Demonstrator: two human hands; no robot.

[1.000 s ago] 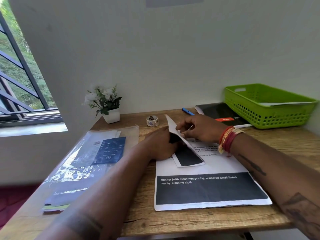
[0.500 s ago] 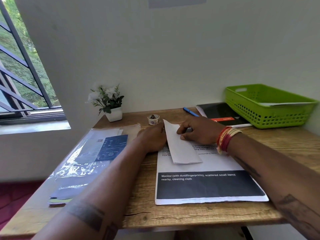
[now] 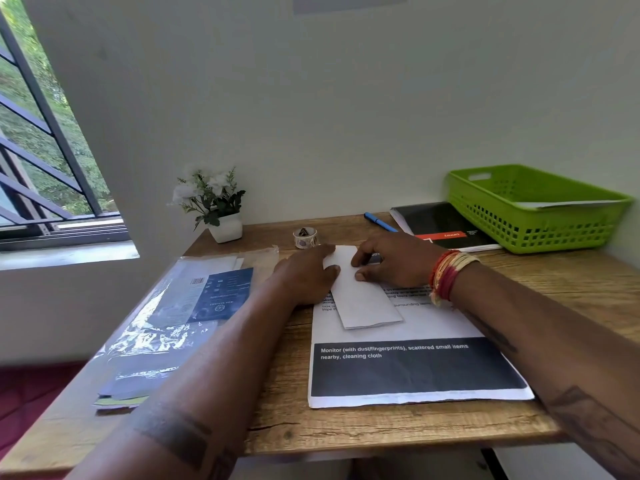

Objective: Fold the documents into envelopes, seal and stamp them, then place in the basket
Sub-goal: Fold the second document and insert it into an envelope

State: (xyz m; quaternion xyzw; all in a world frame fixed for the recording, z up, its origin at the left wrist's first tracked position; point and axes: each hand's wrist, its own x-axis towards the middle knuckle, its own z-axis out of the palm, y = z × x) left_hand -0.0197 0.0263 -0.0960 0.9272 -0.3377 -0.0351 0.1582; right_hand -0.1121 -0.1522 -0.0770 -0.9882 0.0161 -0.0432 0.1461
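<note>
A folded white document [image 3: 363, 299] lies flat on top of a stack of printed sheets [image 3: 415, 372] in the middle of the desk. My left hand [image 3: 308, 275] presses on its far left edge with fingers laid flat. My right hand [image 3: 391, 261] presses on its far right edge, thumb and fingertips on the paper. A clear plastic pack of envelopes [image 3: 180, 313] lies at the left. A small roll of stamps [image 3: 305, 236] stands just beyond my hands. The green basket [image 3: 491, 216] sits at the far right with a white sheet inside.
A small white pot with white flowers [image 3: 221, 209] stands at the back against the wall. A blue pen [image 3: 379, 222] and a black notebook [image 3: 440, 223] lie beside the basket. The desk's front edge is close to me; a barred window is at left.
The lifted flap of the document has been folded down flat. Both hands shifted toward its far end and now press on it.
</note>
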